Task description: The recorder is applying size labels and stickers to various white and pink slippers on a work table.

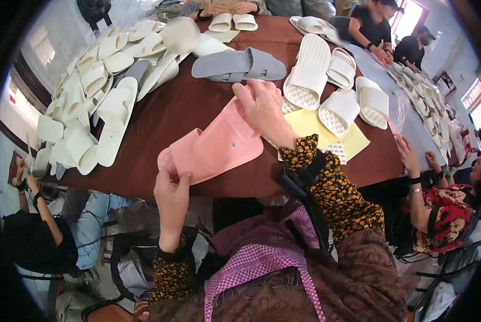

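Note:
A pink slide slipper (216, 147) is held between both my hands over the near part of the table, its strap toward the left. My left hand (170, 201) pinches its lower left end between thumb and fingers. At the upper right end, my right hand (266, 110) grips the slipper, fingers bent over the edge. A small round sticker sits on the pink surface. Just beyond my right hand lies a grey slipper (219, 67). Beside my right wrist is a yellow sheet (358, 142) with a white label sheet partly over it.
White slippers (117, 115) are heaped along the left of the brown-covered table (197, 102). Several more white slippers (340, 112) lie at the right. Other people sit around the table: a hand (409, 155) rests near the right edge, and others work at the far side.

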The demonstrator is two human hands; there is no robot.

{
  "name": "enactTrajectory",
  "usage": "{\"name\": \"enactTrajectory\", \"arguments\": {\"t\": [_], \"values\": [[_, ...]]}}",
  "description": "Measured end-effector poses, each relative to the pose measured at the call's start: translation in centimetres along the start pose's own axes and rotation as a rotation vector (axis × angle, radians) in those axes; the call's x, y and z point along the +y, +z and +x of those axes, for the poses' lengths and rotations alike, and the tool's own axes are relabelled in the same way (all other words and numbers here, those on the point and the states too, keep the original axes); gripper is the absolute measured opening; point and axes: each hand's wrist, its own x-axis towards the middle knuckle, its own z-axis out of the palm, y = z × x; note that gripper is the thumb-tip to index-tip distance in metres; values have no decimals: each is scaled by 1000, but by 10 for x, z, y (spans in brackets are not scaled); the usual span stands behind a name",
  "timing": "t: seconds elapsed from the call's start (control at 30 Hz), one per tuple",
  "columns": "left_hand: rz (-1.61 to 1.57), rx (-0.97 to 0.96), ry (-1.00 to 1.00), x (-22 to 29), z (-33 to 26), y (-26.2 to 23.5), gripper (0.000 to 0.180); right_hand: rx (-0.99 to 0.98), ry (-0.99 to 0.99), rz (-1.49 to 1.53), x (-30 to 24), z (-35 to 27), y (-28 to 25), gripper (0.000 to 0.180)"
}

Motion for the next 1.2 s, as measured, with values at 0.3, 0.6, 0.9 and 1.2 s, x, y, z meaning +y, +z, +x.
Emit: {"name": "enactTrajectory", "arguments": {"t": [0.3, 0.6, 0.9, 1.2], "values": [[-67, 56, 31, -14, -5, 8, 43, 46, -98, 25, 13, -1, 15, 40], [-237, 166, 16, 0, -23, 13, 26, 194, 23, -4, 9, 9, -26, 38], [-32, 201, 126, 16, -30, 24, 17, 250, 15, 25, -6, 0, 2, 36], [-2, 197, 163, 7, -31, 27, 26, -179, 87, 215, -40, -17, -14, 35]]}}
